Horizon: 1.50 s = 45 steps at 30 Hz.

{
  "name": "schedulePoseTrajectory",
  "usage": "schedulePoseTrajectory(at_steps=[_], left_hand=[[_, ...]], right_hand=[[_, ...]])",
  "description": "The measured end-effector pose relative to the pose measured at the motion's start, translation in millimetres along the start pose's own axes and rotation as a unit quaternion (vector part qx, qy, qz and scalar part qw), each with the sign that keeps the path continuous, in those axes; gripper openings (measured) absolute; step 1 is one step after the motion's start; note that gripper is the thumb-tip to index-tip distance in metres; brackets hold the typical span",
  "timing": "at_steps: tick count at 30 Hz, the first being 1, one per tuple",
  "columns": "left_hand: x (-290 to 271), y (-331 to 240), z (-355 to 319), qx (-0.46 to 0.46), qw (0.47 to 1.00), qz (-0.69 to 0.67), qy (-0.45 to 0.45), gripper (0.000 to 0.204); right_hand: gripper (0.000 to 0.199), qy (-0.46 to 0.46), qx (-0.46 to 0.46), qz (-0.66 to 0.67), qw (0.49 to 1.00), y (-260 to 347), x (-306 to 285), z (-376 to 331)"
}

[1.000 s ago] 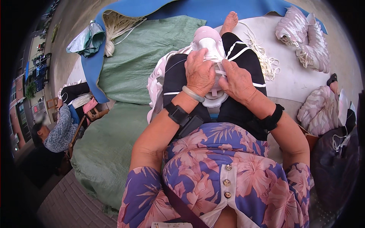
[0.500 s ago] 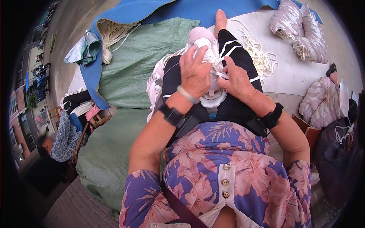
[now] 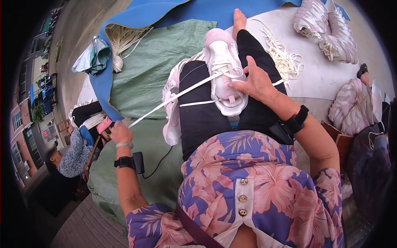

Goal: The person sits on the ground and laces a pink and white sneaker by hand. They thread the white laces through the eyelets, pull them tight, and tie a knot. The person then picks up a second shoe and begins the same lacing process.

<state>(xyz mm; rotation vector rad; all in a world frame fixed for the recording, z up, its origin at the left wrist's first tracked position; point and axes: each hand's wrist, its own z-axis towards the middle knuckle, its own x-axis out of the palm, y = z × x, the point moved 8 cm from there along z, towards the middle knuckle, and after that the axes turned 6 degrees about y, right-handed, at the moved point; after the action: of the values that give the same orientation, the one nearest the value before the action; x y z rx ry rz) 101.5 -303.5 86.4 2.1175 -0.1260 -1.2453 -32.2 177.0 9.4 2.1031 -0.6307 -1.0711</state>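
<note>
shoe (image 3: 218,58) is resting on the person's dark-trousered legs (image 3: 202,120), toe pointing away, just left of the right hand (image 3: 257,82) and well to the right of the left hand (image 3: 120,133). the right hand is standing loosely open, thumb and forefinger spread, the thumb reaching to the shoe's right side near its opening. the left hand is gripping a white lace (image 3: 182,93) with curled fingers, and the lace is running taut across the left thigh to the shoe's front, bridging the wide gap between the hands. a pale pink bundle (image 3: 170,89) is hugging the left leg, green sheeting (image 3: 161,62) is lying beyond it, and loose laces (image 3: 285,62) are spreading over white sheeting (image 3: 318,78) past the right leg.
</note>
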Motion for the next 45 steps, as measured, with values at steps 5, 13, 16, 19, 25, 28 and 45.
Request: schedulePoseTrajectory(at_steps=[5, 13, 16, 19, 25, 28, 45], left_hand=[[-84.1, -128.8, 5.0, 0.244, 0.932, -0.194, -0.186, 0.024], [-171.7, -272.1, -38.9, 0.472, 0.785, -0.361, -0.173, 0.017], [-170.1, -287.6, -42.7, 0.475, 0.794, -0.347, -0.155, 0.013], [-170.1, -289.1, -46.5, 0.471, 0.786, -0.357, -0.179, 0.011], [-170.0, -294.1, -53.1, 0.474, 0.782, -0.355, -0.194, 0.011], [-170.6, -293.8, -53.6, 0.468, 0.783, -0.358, -0.198, 0.01], [-173.9, -287.3, -68.4, 0.479, 0.77, -0.387, -0.169, 0.01]], right_hand=[[0.064, -0.008, 0.015, 0.022, 1.0, 0.1, -8.2, 5.3], [0.029, -0.002, -0.161, 0.041, 0.986, 10.8, -9.5, 2.5], [0.022, -0.054, -0.233, -0.018, 0.971, 21.4, -14.7, 1.5], [0.017, 0.066, -0.052, 0.285, 0.955, -6.8, -5.5, 14.3], [0.013, 0.012, -0.063, 0.291, 0.955, -7.5, -10.2, 17.8], [0.013, -0.107, -0.124, 0.186, 0.969, -0.4, -15.3, 16.3], [0.025, 0.028, 0.043, 0.371, 0.927, -14.2, 2.5, 22.4]])
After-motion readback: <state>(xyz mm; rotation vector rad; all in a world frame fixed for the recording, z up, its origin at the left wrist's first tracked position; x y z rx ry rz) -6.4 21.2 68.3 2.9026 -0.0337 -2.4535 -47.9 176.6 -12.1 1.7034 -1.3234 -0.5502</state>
